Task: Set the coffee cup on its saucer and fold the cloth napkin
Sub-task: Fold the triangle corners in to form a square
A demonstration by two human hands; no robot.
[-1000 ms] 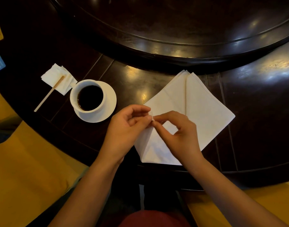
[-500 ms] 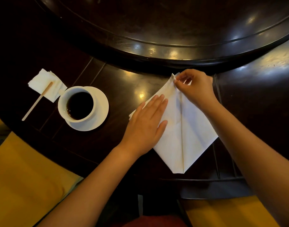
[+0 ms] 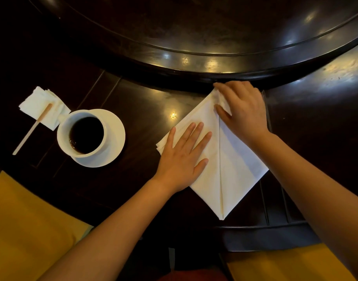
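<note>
A white cloth napkin lies on the dark table, folded into a kite shape whose point faces me. My left hand presses flat on its left flap, fingers straight. At the far tip my right hand pinches the top corner, a bit of cloth bunched between thumb and forefinger. To the left a white coffee cup full of black coffee stands on its white saucer.
A crumpled paper napkin with a wooden stir stick lies left of the cup. A raised dark turntable fills the table's back. Yellow seat cushions show below the table edge.
Both hands left the near corner of the napkin. The left hand now lies flat on the left flap; the right hand carried the right flap over to the far tip.
</note>
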